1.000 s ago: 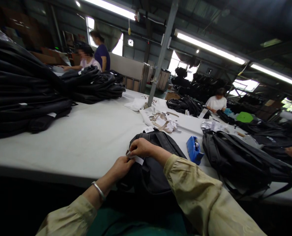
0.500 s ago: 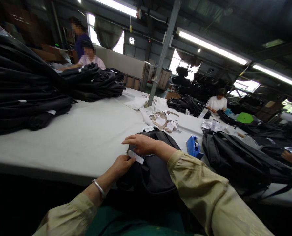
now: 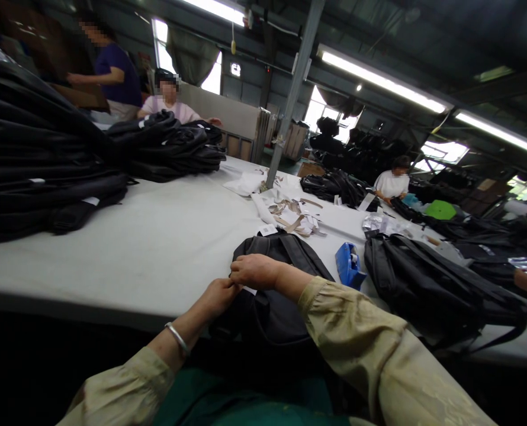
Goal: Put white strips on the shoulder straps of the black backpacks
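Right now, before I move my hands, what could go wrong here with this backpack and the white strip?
The white strip is mostly hidden beneath your right hand, where its fingers meet your left hand's, so it could crease unnoticed.

The backpack lies at the table's near edge and might slip toward you.

Swinging it rightward could knock the blue tape dispenser.

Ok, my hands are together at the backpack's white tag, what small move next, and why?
I'd perhaps ease the right hand back slightly: it meets the left hand at the white tag, and only a small piece of the tag shows beneath its fingers.
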Tool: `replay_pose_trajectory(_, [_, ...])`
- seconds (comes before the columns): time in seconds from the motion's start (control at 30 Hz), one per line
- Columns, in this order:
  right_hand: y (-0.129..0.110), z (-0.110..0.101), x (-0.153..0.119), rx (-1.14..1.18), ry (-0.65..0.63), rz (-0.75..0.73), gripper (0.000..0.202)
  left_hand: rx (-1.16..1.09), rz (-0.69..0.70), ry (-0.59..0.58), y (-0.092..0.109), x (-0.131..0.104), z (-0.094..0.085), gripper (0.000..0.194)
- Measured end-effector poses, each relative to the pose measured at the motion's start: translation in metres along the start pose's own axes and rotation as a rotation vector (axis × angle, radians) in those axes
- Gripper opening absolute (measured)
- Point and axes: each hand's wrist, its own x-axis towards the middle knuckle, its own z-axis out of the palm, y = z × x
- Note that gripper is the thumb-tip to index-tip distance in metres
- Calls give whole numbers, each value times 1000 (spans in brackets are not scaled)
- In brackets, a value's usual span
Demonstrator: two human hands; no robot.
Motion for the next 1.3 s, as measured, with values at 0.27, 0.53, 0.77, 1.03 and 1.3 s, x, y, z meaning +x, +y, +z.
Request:
replay_pose_trajectory(0.27, [0,42,-3,17,201,58,20,-118,6,-54,5,-8,-1,37])
replay_pose_trajectory(0.53, [-23,77,-18,309,485,281,27,-367,-131,-133,2,-12,-2,38])
replay_pose_trajectory(0.77, [-50,86,-8,793,730,714,18,-580,-233,-185,4,-9,-3,19])
replay_pose_trajectory(1.03, [-56,83,-5,794,847,829,24,-605,-335,-21,6,-4,6,17])
replay_pose_trajectory(1.3, [-51,81,-9,717,785,757,11,-543,-331,-20,10,-8,6,21])
